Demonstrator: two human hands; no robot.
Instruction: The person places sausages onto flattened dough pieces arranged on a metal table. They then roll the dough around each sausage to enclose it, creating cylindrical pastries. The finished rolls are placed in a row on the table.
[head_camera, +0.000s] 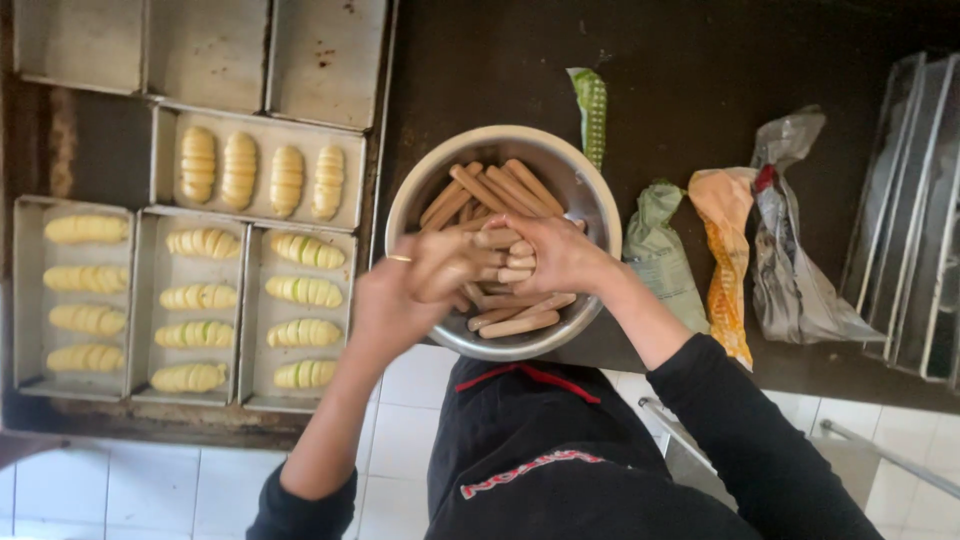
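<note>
A round metal bowl full of several long tan sausages sits at the table's near edge in front of me. Both hands are over the bowl. My left hand is closed around a sausage at the bowl's left rim. My right hand grips a bundle of sausages in the middle of the bowl, fingers curled around their ends. The two hands touch each other.
Left of the bowl, metal baking tins hold rows of pale shaped dough rolls; empty tins lie behind. Crumpled plastic bags and wrappers lie to the right, with stacked metal trays at the far right.
</note>
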